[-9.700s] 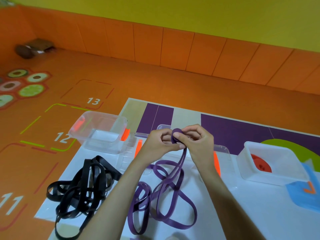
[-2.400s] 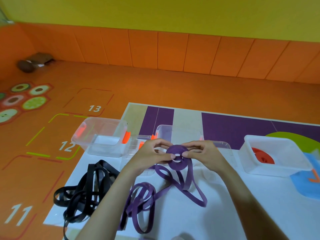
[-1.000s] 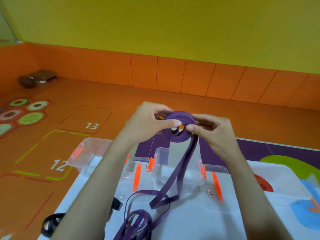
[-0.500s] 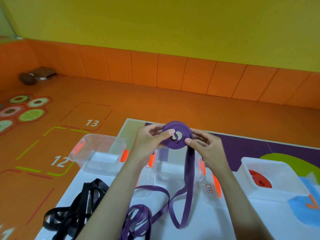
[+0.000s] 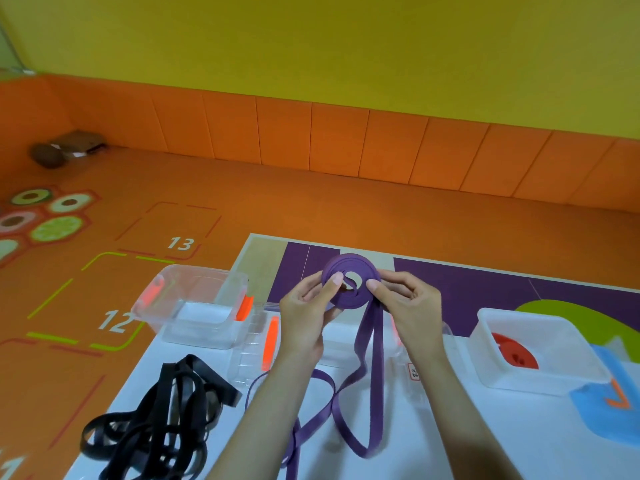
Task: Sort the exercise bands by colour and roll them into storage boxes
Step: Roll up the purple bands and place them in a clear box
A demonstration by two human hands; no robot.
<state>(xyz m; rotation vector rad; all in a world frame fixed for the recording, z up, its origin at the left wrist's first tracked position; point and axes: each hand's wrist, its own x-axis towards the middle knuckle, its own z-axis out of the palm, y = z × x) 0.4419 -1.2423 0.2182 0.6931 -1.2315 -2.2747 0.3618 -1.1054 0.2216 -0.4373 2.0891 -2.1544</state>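
L hand (image 5: 304, 306) and R hand (image 5: 408, 303) each pinch purple band (image 5: 349, 265) coil, held above white desk (image 5: 485, 445); tail hangs to desk. Black bands (image 5: 156, 420) lie by L edge. L box (image 5: 194, 306) near far-L corner; R box (image 5: 519, 318) holds red roll (image 5: 514, 351). Orange floor (image 5: 311, 209) runs from desk edges to yellow wall (image 5: 311, 46).

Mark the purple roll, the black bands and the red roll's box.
purple roll (image 5: 349, 299), head view, lower coiled edge.
black bands (image 5: 214, 382), head view, upper strap of tangle.
red roll's box (image 5: 526, 379), head view, near wall.
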